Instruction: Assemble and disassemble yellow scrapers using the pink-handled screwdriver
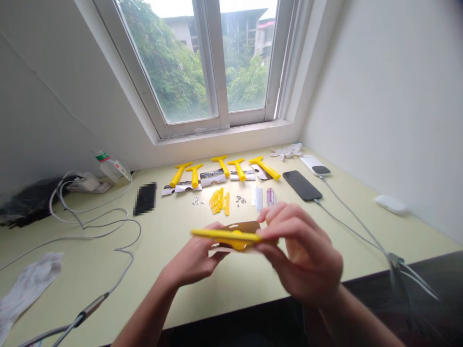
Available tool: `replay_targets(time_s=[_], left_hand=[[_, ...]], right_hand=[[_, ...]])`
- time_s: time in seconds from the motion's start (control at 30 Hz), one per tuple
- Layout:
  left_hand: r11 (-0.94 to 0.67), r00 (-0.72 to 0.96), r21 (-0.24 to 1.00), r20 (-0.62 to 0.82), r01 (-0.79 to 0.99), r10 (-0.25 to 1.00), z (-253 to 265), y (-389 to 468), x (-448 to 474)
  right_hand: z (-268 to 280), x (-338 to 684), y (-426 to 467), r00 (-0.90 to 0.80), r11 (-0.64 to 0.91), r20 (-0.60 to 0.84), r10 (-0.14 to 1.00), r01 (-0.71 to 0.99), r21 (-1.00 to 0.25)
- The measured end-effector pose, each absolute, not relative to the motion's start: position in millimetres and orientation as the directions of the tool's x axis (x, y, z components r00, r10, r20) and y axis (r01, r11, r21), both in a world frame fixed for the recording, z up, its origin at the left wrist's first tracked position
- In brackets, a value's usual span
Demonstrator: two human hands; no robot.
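Close above the table's front part, a yellow T-shaped scraper handle (217, 234) is held with its long crossbar toward me. A brown and white cardboard package card (250, 225) is around or beside it. My right hand (306, 253) pinches the right end of the crossbar between thumb and fingers. My left hand (193, 258) is closed around the card's left side; its fingertips are partly hidden behind the crossbar. Farther back lie several similar yellow T-shaped handles (237, 168) on printed cards (212, 177).
Flat yellow strips (219, 201) lie mid-table between two small piles of metal hardware (197, 200). Nearby are a screwdriver (270, 196) and clear packets (257, 198). A phone (302, 185), power bank (315, 165), gloves (287, 151), cables (139, 231) and bottle (107, 166) surround them.
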State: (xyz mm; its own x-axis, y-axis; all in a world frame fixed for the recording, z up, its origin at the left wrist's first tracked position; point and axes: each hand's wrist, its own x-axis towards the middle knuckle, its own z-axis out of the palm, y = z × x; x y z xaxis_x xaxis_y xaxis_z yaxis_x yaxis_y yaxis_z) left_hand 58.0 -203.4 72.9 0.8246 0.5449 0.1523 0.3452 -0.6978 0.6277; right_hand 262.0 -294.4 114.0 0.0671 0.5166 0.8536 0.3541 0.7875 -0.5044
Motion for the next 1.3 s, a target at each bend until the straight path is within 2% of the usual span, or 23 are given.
replay_targets(time_s=[0.07, 0.13, 0.2, 0.27, 0.33, 0.4, 0.47, 0.53, 0.67, 0.77, 0.9, 1.03, 1.2, 1.23, 1.3], left_hand=[[-0.771, 0.826, 0.526, 0.205, 0.359, 0.525, 66.3, -208.8, 56.4], [-0.821, 0.831, 0.409, 0.218, 0.398, 0.511, 63.0, -215.5, 54.9], [-0.825, 0.813, 0.311, 0.208, 0.472, 0.543, 63.0, -220.7, 54.9], [-0.805, 0.79, 0.287, 0.2, 0.519, 0.58, 65.0, -221.8, 56.6], [-0.777, 0.777, 0.374, 0.193, 0.507, 0.599, 67.5, -216.2, 59.6], [-0.715, 0.748, 0.523, 0.2, 0.465, 0.633, 69.0, -201.5, 64.7], [-0.615, 0.659, 0.649, 0.224, 0.448, 0.718, 69.2, -177.4, 74.8], [-0.5, 0.524, 0.738, 0.234, 0.452, 0.819, 69.0, -147.0, 93.3], [-0.332, 0.391, 0.909, 0.219, 0.25, 0.894, 72.8, -87.2, 159.6], [-0.279, 0.404, 0.932, 0.169, 0.23, 0.899, 81.4, -58.1, 225.0], [-0.272, 0.415, 0.936, 0.161, 0.224, 0.895, 91.1, -49.1, 297.8], [-0.31, 0.328, 0.928, 0.233, 0.205, 0.915, 86.2, -55.6, 312.8], [-0.396, 0.158, 0.907, 0.374, 0.141, 0.914, 93.8, -75.2, 228.9], [-0.455, 0.09, 0.883, 0.447, 0.119, 0.89, 100.5, -88.3, 203.0], [-0.742, -0.083, 0.67, 0.739, -0.005, 0.668, 115.0, -128.6, 150.7]], right_hand=[[111.4, 270.4, -283.2, 0.318, 0.7, 0.759, 0.569, 0.297, -0.649], [108.6, 279.8, -271.9, 0.488, 0.653, 0.669, 0.56, 0.238, -0.719], [108.0, 285.2, -265.2, 0.529, 0.685, 0.699, 0.48, 0.272, -0.676], [110.7, 287.6, -264.7, 0.51, 0.742, 0.784, 0.353, 0.357, -0.567], [116.2, 292.7, -268.2, 0.533, 0.774, 0.805, 0.259, 0.384, -0.503], [122.4, 306.3, -272.5, 0.639, 0.786, 0.736, 0.223, 0.329, -0.524], [127.0, 329.0, -276.8, 0.723, 0.791, 0.656, 0.217, 0.263, -0.552], [129.0, 355.4, -281.0, 0.744, 0.789, 0.62, 0.249, 0.215, -0.575], [125.5, 389.5, -284.6, 0.645, 0.737, 0.612, 0.458, 0.109, -0.667], [118.1, 387.6, -278.5, 0.522, 0.703, 0.633, 0.572, 0.085, -0.706], [106.7, 370.2, -262.8, 0.434, 0.652, 0.624, 0.65, 0.102, -0.751], [99.1, 361.9, -251.6, 0.362, 0.587, 0.601, 0.713, 0.16, -0.793], [90.0, 361.7, -241.0, 0.402, 0.503, 0.506, 0.763, 0.121, -0.856], [87.1, 359.8, -237.6, 0.429, 0.472, 0.464, 0.775, 0.095, -0.877], [80.7, 350.6, -230.4, 0.469, 0.395, 0.375, 0.8, 0.059, -0.917]])
